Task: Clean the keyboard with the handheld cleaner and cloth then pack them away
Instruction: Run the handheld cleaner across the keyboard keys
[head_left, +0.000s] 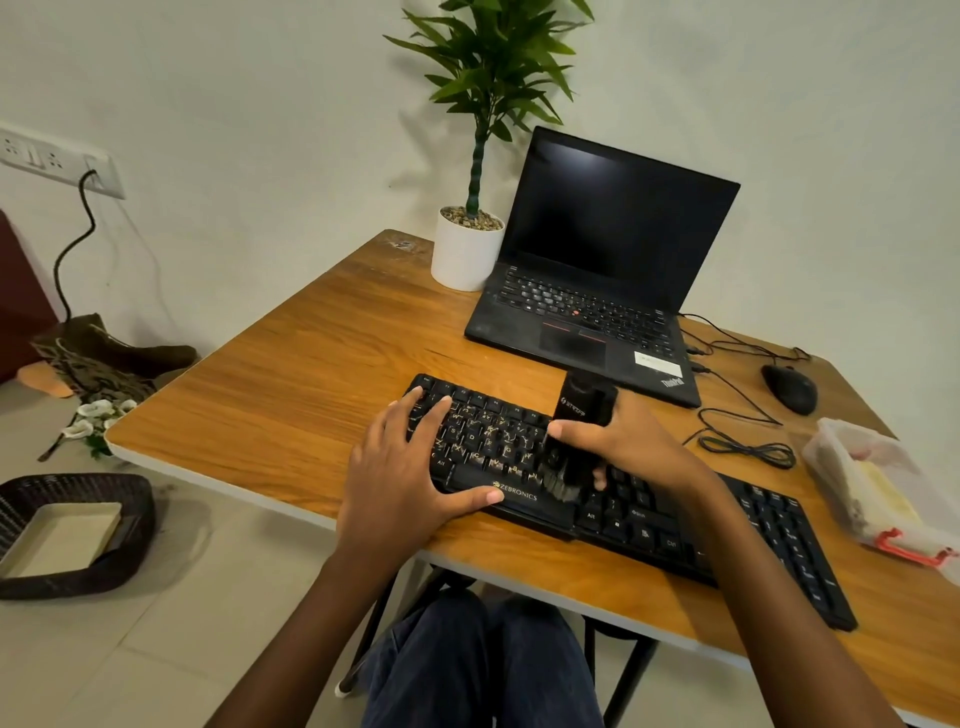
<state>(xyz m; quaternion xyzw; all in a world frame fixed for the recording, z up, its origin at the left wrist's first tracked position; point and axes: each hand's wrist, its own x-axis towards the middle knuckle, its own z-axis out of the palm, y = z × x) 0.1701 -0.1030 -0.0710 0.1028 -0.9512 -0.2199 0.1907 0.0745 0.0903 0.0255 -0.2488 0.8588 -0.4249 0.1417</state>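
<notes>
Brushing a black keyboard (769, 525) at a wooden counter (311, 374), viewed from above by the person at work. On the floor at far left sits a dark woven basket (62, 584).

Moving right, the left hand (400, 473) lies flat on the keyboard's left end. Its fingers are straight and spread over the keys, the thumb along the near edge, steadying it and grasping nothing. The keyboard runs diagonally from mid-counter toward the near right.

Just right of that hand, the handheld cleaner (579, 410), a black cylinder, stands nearly upright with its brush tip down on the keys beside the space bar. The right hand (634, 441) grips it, fingers curled round the body and thumb across the front.

An open laptop (597, 306) sits on the far side. Further right are a mouse (789, 388) and a clear plastic container (872, 483) at the counter's edge. No cloth can be made out.

To do this step well, press down with the left hand so the keyboard cannot slide. Hold the brush tip low between the keys and work row by row toward the right half.
</notes>
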